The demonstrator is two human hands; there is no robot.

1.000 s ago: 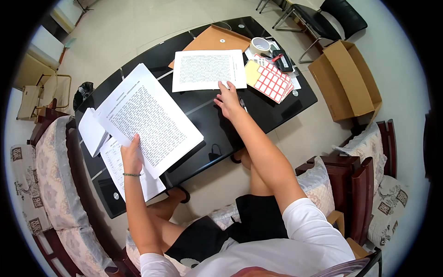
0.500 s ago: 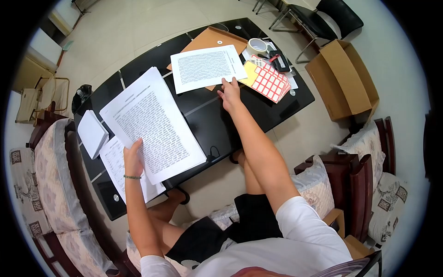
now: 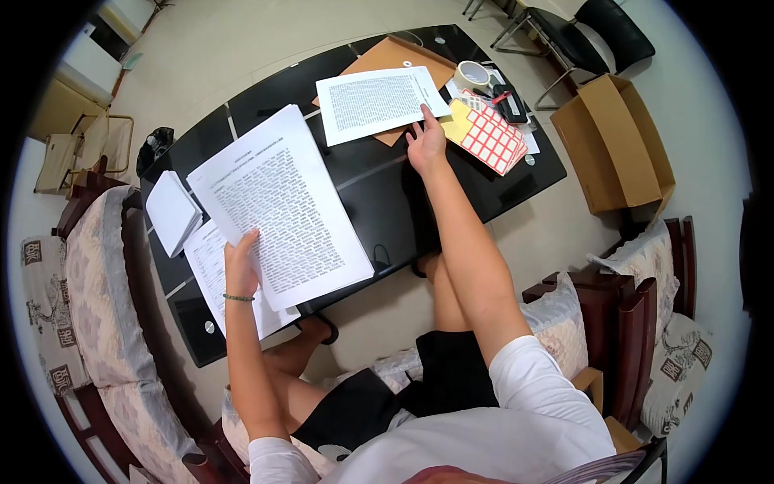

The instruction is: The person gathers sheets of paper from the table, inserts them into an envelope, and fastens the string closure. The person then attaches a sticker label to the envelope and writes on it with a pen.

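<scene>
Gripping printed pages in both hands, a person in a white T-shirt and black shorts sits at a glossy black desk (image 3: pixel 379 202). The left hand (image 3: pixel 241 266), a beaded bracelet (image 3: pixel 239 298) at its wrist, has a thick sheaf (image 3: pixel 282 202) by the left margin, thumb laid on the print and fingers hidden beneath; the sheaf spans the desk's left half, its lowest corner by the near edge. The right hand (image 3: pixel 429 149) reaches across to a second printed page (image 3: pixel 375 105), fingers closed on its near right corner, over a brown envelope (image 3: pixel 401 56) close to the far edge. Whether the page's far side touches the envelope cannot be told. Near the desk's right end lie a roll of tape (image 3: pixel 472 74) and red-gridded label sheets (image 3: pixel 496 145). Folded white papers (image 3: pixel 171 214) rest at the left end, beside a form (image 3: pixel 205 262) partly covered by the sheaf. Beyond the right end, a cardboard box (image 3: pixel 609 153) stands open on the floor.
</scene>
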